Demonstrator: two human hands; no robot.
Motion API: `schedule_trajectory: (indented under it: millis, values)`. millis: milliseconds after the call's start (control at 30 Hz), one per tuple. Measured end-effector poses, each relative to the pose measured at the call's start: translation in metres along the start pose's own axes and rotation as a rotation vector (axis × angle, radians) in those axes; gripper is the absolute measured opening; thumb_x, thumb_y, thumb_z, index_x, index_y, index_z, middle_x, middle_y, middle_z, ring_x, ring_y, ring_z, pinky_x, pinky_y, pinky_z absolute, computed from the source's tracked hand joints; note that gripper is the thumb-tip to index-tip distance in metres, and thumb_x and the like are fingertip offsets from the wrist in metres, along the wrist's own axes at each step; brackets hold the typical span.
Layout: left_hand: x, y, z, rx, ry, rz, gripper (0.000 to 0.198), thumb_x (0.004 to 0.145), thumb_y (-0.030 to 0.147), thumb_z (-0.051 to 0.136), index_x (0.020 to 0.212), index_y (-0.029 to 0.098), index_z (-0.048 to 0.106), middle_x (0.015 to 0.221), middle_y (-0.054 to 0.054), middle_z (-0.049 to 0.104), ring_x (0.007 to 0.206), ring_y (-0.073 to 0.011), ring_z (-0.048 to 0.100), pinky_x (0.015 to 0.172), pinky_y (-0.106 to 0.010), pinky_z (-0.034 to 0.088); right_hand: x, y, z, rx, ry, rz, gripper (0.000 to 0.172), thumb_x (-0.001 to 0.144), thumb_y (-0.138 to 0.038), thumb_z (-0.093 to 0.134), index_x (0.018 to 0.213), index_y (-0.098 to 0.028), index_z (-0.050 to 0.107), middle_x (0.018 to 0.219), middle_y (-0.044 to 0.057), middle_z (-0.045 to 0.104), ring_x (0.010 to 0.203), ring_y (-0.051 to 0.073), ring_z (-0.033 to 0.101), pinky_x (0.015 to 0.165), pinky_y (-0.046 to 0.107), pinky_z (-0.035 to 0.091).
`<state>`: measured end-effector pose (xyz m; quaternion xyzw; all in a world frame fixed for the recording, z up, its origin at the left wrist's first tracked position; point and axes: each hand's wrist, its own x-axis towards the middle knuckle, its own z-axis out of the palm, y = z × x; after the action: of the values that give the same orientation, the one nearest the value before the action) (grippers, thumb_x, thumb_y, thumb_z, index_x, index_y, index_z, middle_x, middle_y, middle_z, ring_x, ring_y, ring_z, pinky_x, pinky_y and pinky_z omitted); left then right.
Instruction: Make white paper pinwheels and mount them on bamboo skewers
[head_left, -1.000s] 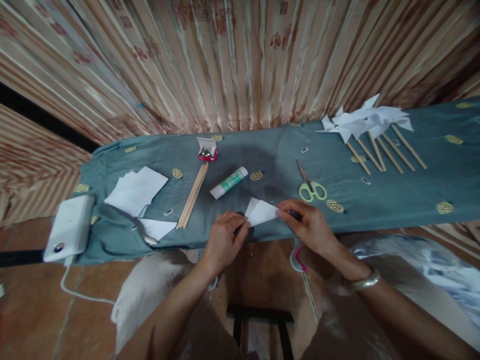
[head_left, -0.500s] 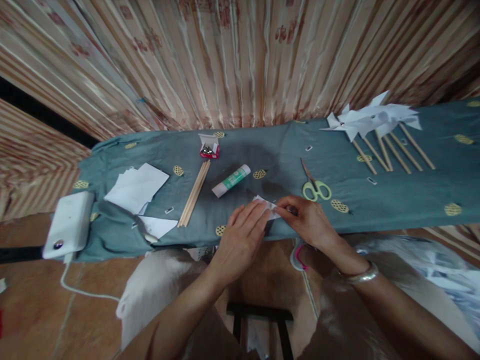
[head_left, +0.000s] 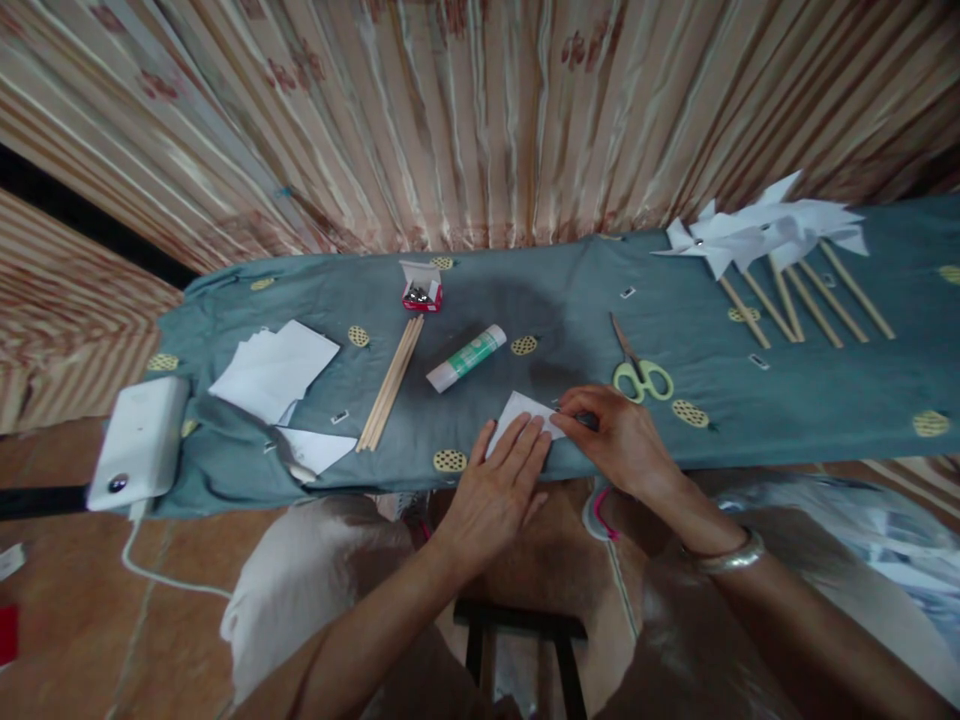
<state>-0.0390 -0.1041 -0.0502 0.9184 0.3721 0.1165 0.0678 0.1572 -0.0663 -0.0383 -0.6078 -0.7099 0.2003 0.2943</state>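
Observation:
A small white paper lies near the front edge of the green cloth, partly hidden by my fingers. My left hand rests on it with the fingers stretched out flat. At the paper's right corner, my right hand is closed, thumb and fingertips at the edge, with a small dark object under its fingers. Beyond the paper lies a green and white glue stick. Green-handled scissors lie just behind my right hand, their blades apart.
Wooden sticks lie left of the glue stick, below an open red box of metal pins. White papers and a white power bank are on the left. Several paper pinwheels on sticks lie at the right.
More of the white paper shows above my left hand, whose fingers have shifted slightly down and right. My right hand has barely moved. The view has shifted slightly.

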Motion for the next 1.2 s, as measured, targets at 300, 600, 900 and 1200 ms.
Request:
schedule_trajectory:
  millis: [300, 600, 900, 1200]
  values:
    - [0.0005, -0.0011, 0.0007, 0.004, -0.001, -0.001, 0.060, 0.095, 0.041, 0.044, 0.144, 0.008, 0.034, 0.152, -0.017, 0.038, 0.145, -0.0279, 0.027, 0.117, -0.053, 0.022, 0.0014, -0.0013, 0.0029, -0.002, 0.028, 0.005, 0.013, 0.082, -0.023, 0.062, 0.070, -0.022, 0.062, 0.086, 0.005, 0.072, 0.086, 0.023, 0.066, 0.079, 0.037, 0.051]
    - [0.0019, -0.0017, -0.0002, 0.007, -0.011, -0.006, 0.063, 0.095, 0.046, 0.043, 0.144, 0.008, 0.034, 0.152, -0.018, 0.038, 0.145, -0.0299, 0.027, 0.117, -0.053, 0.022, 0.0025, -0.0008, 0.0035, -0.030, 0.010, 0.008, 0.013, 0.083, -0.024, 0.061, 0.070, -0.022, 0.063, 0.086, 0.005, 0.072, 0.085, 0.023, 0.065, 0.078, 0.037, 0.050]
    - [0.0014, -0.0006, 0.0007, 0.025, 0.001, -0.014, 0.067, 0.094, 0.048, 0.044, 0.145, 0.007, 0.033, 0.153, -0.018, 0.037, 0.145, -0.0320, 0.025, 0.116, -0.054, 0.023, 0.0027, -0.0033, 0.0040, -0.014, 0.013, 0.039, 0.012, 0.081, -0.023, 0.063, 0.069, -0.022, 0.063, 0.087, 0.005, 0.072, 0.087, 0.023, 0.065, 0.080, 0.037, 0.050]
    - [0.0012, -0.0008, -0.0001, 0.039, -0.004, -0.015, 0.069, 0.093, 0.049, 0.046, 0.145, 0.006, 0.033, 0.153, -0.019, 0.035, 0.145, -0.0342, 0.026, 0.116, -0.055, 0.022, 0.0033, -0.0040, 0.0054, 0.004, 0.002, 0.051, 0.012, 0.082, -0.022, 0.062, 0.071, -0.021, 0.063, 0.085, 0.004, 0.071, 0.083, 0.021, 0.066, 0.076, 0.033, 0.049]
